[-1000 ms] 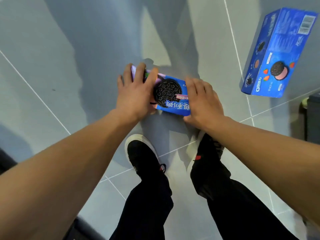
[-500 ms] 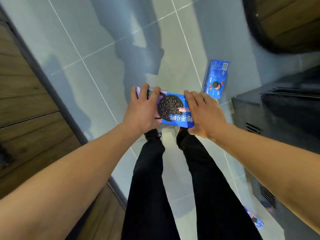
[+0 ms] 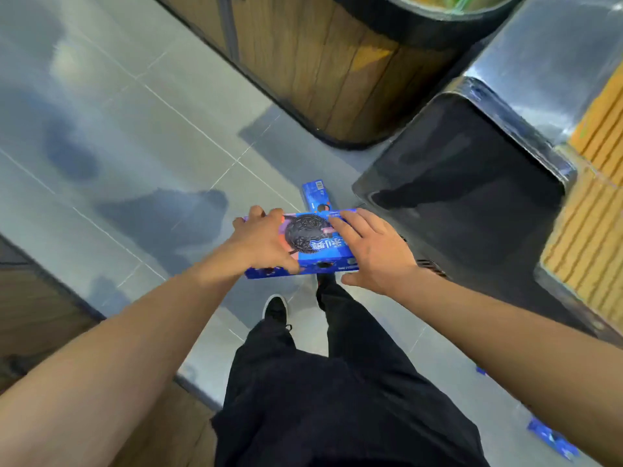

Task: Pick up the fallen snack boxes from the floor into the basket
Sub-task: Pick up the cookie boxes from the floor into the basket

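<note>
I hold a blue cookie box (image 3: pixel 308 246) flat in the air in front of me, high above the floor. My left hand (image 3: pixel 261 242) grips its left end, thumb along the near side. My right hand (image 3: pixel 372 251) holds its right end with fingers spread over the top. A second blue snack box (image 3: pixel 316 195) lies on the grey floor just beyond the held one. Another blue box (image 3: pixel 551 441) lies on the floor at the lower right, and a small blue piece (image 3: pixel 481 370) shows beside my right forearm. No basket is clearly visible.
A black cabinet (image 3: pixel 465 183) stands close on the right, with an orange slatted surface (image 3: pixel 593 197) past it. A curved wooden display stand (image 3: pixel 337 72) rises ahead. Wooden panelling (image 3: pixel 30 315) lines the left. My legs and black shoes (image 3: pixel 276 310) are below.
I have stood up, lifting the box off the floor with both hands. The view has swung right, bringing the wooden stand and black cabinet closer; the floor now looks far below.
</note>
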Tool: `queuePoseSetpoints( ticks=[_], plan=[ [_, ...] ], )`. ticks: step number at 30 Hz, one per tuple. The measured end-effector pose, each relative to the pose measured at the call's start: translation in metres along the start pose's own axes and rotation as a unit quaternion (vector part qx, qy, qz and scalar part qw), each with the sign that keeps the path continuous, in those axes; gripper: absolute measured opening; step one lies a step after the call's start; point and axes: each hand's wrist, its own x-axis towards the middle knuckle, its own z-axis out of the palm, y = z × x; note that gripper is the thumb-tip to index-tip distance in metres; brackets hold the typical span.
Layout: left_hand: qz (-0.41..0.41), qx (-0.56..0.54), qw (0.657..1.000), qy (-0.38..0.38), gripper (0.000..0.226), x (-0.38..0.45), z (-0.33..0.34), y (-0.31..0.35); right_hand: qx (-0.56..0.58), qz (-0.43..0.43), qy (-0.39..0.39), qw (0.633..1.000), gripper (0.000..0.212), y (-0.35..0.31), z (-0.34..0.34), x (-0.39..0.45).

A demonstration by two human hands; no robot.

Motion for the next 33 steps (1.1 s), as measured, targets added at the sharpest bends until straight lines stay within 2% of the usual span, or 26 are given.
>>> queuePoseSetpoints(
  ticks=[2,3,7,9,11,12,14,16,20,22,24,26,28,33],
  plan=[
    [0.036,0.009,0.999,-0.027,0.112,-0.015,-0.006,0.023,0.012,0.051,0.067,0.996,0.1,-0.003,-0.001,-0.043],
    [0.056,0.01,0.997,-0.042,0.108,-0.019,-0.007,0.034,0.02,0.074,0.088,0.993,0.096,-0.003,0.0,-0.06],
    [0.123,-0.066,0.981,-0.132,0.058,-0.04,0.001,0.084,0.116,0.181,0.128,0.968,0.075,0.002,0.008,-0.134],
    [0.141,-0.121,0.967,-0.173,0.043,-0.051,0.011,0.106,0.234,0.254,0.152,0.926,0.065,0.004,0.012,-0.175],
    [0.142,-0.157,0.962,-0.175,0.04,-0.063,0.026,0.132,0.367,0.346,0.207,0.839,0.057,0.003,0.02,-0.223],
    [0.133,-0.182,0.958,-0.179,0.03,-0.071,0.034,0.144,0.417,0.381,0.235,0.791,0.057,0.001,0.026,-0.244],
    [0.125,-0.217,0.947,-0.2,0.009,-0.089,0.053,0.174,0.478,0.429,0.288,0.71,0.061,-0.004,0.039,-0.285],
    [0.139,-0.241,0.936,-0.218,0.005,-0.106,0.079,0.208,0.514,0.468,0.339,0.634,0.063,-0.008,0.055,-0.324],
    [0.212,-0.235,0.912,-0.263,0.035,-0.151,0.147,0.285,0.538,0.525,0.446,0.485,0.065,-0.017,0.092,-0.416],
    [0.236,-0.232,0.903,-0.273,0.033,-0.171,0.179,0.314,0.543,0.545,0.49,0.41,0.065,-0.017,0.109,-0.451],
    [0.262,-0.206,0.898,-0.288,0.032,-0.196,0.224,0.346,0.54,0.569,0.527,0.328,0.054,-0.013,0.133,-0.499],
    [0.287,-0.183,0.893,-0.294,0.035,-0.221,0.269,0.375,0.531,0.59,0.545,0.271,0.044,-0.011,0.158,-0.548],
    [0.306,-0.15,0.89,-0.301,0.039,-0.248,0.312,0.407,0.517,0.615,0.557,0.213,0.042,-0.013,0.181,-0.597],
    [0.355,-0.04,0.882,-0.307,0.072,-0.306,0.405,0.489,0.484,0.641,0.591,0.077,0.045,-0.024,0.221,-0.688]
  ],
)
